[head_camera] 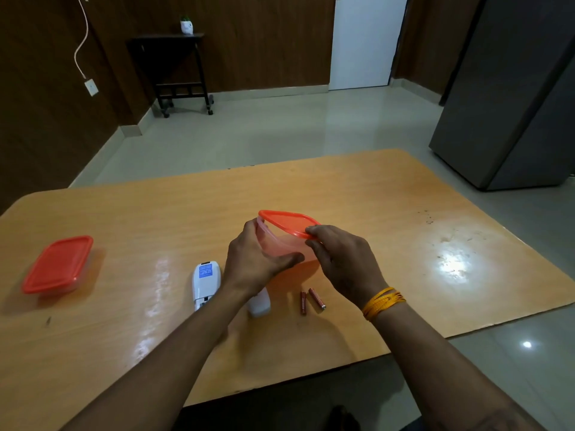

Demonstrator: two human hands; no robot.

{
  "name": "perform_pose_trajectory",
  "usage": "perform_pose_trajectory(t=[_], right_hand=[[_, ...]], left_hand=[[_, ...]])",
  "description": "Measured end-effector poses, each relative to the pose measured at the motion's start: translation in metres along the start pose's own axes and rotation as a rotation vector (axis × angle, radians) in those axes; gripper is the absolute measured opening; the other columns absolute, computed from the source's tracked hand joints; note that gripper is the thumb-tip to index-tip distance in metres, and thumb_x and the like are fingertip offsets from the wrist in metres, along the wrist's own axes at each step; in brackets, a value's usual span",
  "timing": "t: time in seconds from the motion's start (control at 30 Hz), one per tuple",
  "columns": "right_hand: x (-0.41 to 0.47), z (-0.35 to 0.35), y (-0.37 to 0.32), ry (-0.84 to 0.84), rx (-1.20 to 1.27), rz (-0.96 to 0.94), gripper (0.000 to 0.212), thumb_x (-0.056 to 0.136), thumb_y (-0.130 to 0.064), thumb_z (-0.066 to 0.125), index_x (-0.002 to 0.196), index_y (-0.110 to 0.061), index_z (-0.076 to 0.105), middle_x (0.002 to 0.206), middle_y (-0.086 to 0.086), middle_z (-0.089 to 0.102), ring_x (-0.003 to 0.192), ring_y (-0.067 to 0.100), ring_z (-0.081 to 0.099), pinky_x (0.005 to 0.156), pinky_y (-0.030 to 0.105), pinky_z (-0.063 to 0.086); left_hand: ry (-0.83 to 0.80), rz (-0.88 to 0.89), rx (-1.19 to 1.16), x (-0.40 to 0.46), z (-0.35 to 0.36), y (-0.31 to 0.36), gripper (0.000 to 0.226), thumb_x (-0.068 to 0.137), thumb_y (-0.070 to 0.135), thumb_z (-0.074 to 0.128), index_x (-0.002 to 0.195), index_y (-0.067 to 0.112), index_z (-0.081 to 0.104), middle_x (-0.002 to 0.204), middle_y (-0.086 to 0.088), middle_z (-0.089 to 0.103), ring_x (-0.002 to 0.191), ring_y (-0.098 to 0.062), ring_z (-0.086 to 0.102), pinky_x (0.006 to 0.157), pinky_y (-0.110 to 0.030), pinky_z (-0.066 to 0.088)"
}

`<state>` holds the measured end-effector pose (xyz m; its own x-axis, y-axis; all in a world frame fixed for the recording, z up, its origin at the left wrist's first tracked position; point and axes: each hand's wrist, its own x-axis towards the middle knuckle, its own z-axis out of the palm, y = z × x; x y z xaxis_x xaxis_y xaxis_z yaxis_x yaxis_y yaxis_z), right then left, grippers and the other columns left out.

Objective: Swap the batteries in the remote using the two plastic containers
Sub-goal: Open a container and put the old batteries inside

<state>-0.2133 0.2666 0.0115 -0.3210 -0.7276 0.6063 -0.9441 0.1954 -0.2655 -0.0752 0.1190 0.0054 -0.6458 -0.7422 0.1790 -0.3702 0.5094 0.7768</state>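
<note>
My left hand (255,262) grips the clear body of a plastic container (280,244), held above the table. My right hand (342,259) pinches the near edge of its orange lid (287,221), which is tilted up and partly off the body. A white remote (206,283) lies face down on the table with its battery bay open. Its white back cover (259,303) lies beside it, partly hidden by my left wrist. Two brown batteries (311,300) lie loose just right of the cover. A second container with a shut orange lid (57,264) sits at the far left.
The wooden table (404,213) has its right edge close to my right forearm. A grey fridge (513,104) stands at the right. A dark side table (174,66) with a small potted plant stands against the far wall.
</note>
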Motion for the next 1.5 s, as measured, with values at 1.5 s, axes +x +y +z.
perform_pose_trajectory(t=[1.5], right_hand=[[-0.016, -0.024, 0.031, -0.075, -0.002, 0.631, 0.029, 0.092, -0.035, 0.070, 0.109, -0.013, 0.076, 0.104, 0.009, 0.077, 0.098, 0.033, 0.071, 0.085, 0.042, 0.057]], left_hand=[[0.028, -0.097, 0.239, -0.053, 0.000, 0.034, 0.044, 0.083, 0.042, 0.082, 0.122, 0.025, 0.071, 0.115, 0.005, 0.073, 0.104, -0.015, 0.069, 0.085, -0.031, 0.055]])
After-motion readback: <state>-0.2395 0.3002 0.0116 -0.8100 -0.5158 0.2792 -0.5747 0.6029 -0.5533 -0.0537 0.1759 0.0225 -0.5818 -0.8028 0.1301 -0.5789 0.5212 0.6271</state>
